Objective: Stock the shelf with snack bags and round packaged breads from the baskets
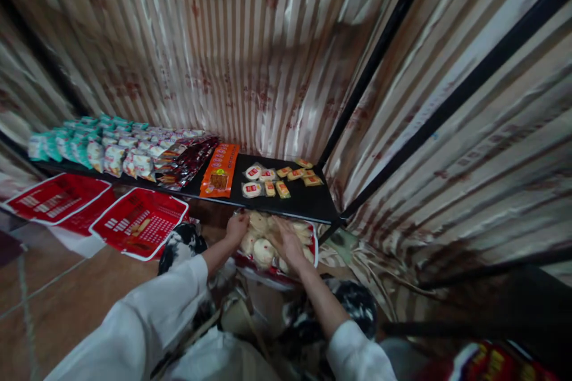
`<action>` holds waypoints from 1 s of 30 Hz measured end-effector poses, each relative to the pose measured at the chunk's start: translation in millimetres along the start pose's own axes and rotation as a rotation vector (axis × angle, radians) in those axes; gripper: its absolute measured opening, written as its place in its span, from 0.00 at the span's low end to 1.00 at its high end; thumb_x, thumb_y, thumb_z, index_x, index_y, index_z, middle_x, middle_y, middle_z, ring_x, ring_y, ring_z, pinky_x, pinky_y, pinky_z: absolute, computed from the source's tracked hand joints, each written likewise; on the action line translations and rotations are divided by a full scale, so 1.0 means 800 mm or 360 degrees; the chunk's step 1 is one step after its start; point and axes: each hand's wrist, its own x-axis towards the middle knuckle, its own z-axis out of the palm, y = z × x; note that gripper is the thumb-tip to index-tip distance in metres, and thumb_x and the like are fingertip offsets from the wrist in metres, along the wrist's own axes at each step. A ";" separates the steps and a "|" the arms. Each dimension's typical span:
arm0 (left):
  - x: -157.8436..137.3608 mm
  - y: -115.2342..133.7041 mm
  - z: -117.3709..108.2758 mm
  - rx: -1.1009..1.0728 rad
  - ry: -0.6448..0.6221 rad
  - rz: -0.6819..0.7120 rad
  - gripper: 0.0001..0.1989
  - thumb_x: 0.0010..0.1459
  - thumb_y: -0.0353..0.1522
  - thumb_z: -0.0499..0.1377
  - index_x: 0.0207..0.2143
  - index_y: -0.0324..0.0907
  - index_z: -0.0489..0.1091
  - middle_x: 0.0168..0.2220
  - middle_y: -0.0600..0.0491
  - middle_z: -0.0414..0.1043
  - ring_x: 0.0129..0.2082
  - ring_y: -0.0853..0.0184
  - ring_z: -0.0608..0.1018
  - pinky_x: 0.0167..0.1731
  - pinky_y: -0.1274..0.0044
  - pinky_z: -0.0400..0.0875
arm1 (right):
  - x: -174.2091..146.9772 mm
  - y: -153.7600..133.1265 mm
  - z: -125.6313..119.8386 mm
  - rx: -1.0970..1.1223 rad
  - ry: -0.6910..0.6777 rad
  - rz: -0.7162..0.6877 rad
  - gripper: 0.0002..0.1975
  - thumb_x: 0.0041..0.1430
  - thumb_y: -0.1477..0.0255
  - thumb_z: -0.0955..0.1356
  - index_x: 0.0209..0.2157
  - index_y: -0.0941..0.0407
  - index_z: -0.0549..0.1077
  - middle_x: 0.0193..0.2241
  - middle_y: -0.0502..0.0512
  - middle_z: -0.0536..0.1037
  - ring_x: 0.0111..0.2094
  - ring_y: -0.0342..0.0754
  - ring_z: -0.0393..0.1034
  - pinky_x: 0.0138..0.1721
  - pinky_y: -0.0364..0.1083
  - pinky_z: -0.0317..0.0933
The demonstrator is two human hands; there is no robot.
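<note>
A clear and red bag of round pale pastries (264, 252) is between my knees, just in front of the low shelf's edge. At its upper left corner, my left hand (236, 229) is closed on the bag, with the fingertips partly hidden. My right hand (289, 244) rests across the bag's upper right part, its fingers stretched out over the pastries. Close beyond the hands, small wrapped pastries (251, 190) and yellow packets (282, 189) lie on the black shelf (304, 205).
An orange snack packet (220, 169) and rows of white, dark red and teal packets (138, 164) fill the shelf's left side. Two red printed bags (140, 220) lie at its front left. Black frame posts (369, 80) and a striped curtain (250, 65) enclose the shelf.
</note>
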 end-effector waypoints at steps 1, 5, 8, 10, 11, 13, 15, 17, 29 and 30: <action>-0.004 0.005 -0.004 -0.0045 -0.0006 -0.0002 0.12 0.54 0.32 0.55 0.22 0.36 0.72 0.19 0.53 0.70 0.19 0.72 0.71 0.21 0.82 0.62 | 0.003 -0.008 0.002 0.0036 -0.0008 -0.0070 0.30 0.52 0.69 0.67 0.57 0.57 0.62 0.56 0.62 0.67 0.57 0.55 0.58 0.57 0.57 0.54; -0.021 0.033 -0.020 -0.0242 -0.0102 -0.0044 0.11 0.55 0.32 0.55 0.25 0.35 0.73 0.19 0.54 0.70 0.16 0.75 0.68 0.19 0.82 0.61 | 0.011 -0.036 0.006 0.0111 0.0010 -0.0039 0.24 0.54 0.74 0.65 0.54 0.53 0.66 0.54 0.59 0.69 0.55 0.52 0.61 0.55 0.54 0.55; -0.028 0.055 -0.036 -0.0343 -0.0190 -0.0047 0.08 0.54 0.29 0.56 0.30 0.35 0.74 0.20 0.54 0.72 0.16 0.76 0.68 0.18 0.83 0.61 | 0.017 -0.047 0.003 0.0219 0.0090 0.0155 0.19 0.57 0.74 0.62 0.50 0.53 0.70 0.47 0.57 0.75 0.48 0.51 0.68 0.50 0.52 0.60; -0.030 0.065 -0.046 -0.0386 -0.0212 -0.0029 0.09 0.53 0.28 0.56 0.36 0.37 0.74 0.22 0.55 0.72 0.17 0.76 0.69 0.18 0.84 0.61 | 0.021 -0.052 0.000 0.0407 0.0153 0.0302 0.16 0.57 0.70 0.63 0.47 0.53 0.72 0.41 0.56 0.78 0.42 0.51 0.70 0.45 0.50 0.64; -0.030 0.068 -0.050 -0.0397 -0.0207 -0.0015 0.11 0.53 0.27 0.56 0.39 0.38 0.73 0.23 0.55 0.73 0.17 0.76 0.69 0.18 0.84 0.61 | 0.023 -0.055 -0.001 0.0556 0.0184 0.0387 0.15 0.56 0.68 0.64 0.45 0.53 0.72 0.38 0.56 0.78 0.39 0.50 0.71 0.41 0.49 0.65; -0.030 0.072 -0.057 -0.0400 -0.0168 0.0013 0.14 0.54 0.27 0.56 0.44 0.39 0.71 0.26 0.55 0.74 0.19 0.76 0.70 0.18 0.85 0.61 | 0.025 -0.060 -0.003 0.0935 0.0241 0.0579 0.15 0.54 0.64 0.65 0.41 0.55 0.73 0.33 0.54 0.79 0.32 0.48 0.71 0.32 0.46 0.66; -0.032 0.071 -0.062 -0.0389 -0.0139 0.0031 0.15 0.54 0.26 0.57 0.45 0.39 0.70 0.32 0.53 0.74 0.23 0.76 0.71 0.20 0.86 0.61 | 0.024 -0.066 -0.004 0.1344 0.0299 0.0773 0.16 0.50 0.61 0.67 0.38 0.56 0.73 0.30 0.53 0.78 0.27 0.45 0.69 0.24 0.42 0.64; -0.037 0.068 -0.063 -0.0377 -0.0186 0.0022 0.14 0.52 0.27 0.59 0.43 0.38 0.70 0.36 0.51 0.74 0.26 0.75 0.73 0.21 0.86 0.62 | 0.021 -0.074 -0.005 0.1688 0.0354 0.0929 0.18 0.45 0.60 0.70 0.35 0.57 0.72 0.29 0.53 0.78 0.24 0.43 0.68 0.20 0.39 0.61; -0.028 0.056 -0.060 -0.0315 -0.0395 0.0028 0.07 0.50 0.32 0.61 0.32 0.38 0.69 0.22 0.58 0.69 0.21 0.74 0.70 0.20 0.84 0.63 | 0.015 -0.115 -0.004 0.1915 0.0089 0.1130 0.19 0.42 0.59 0.73 0.32 0.58 0.73 0.31 0.56 0.79 0.27 0.45 0.72 0.25 0.41 0.64; -0.022 0.055 -0.061 -0.0286 -0.0398 0.0049 0.07 0.50 0.32 0.61 0.31 0.38 0.69 0.21 0.59 0.69 0.20 0.74 0.70 0.20 0.84 0.63 | 0.019 -0.114 -0.003 0.1891 0.0097 0.1106 0.21 0.41 0.58 0.73 0.34 0.58 0.73 0.32 0.56 0.79 0.29 0.46 0.72 0.27 0.42 0.65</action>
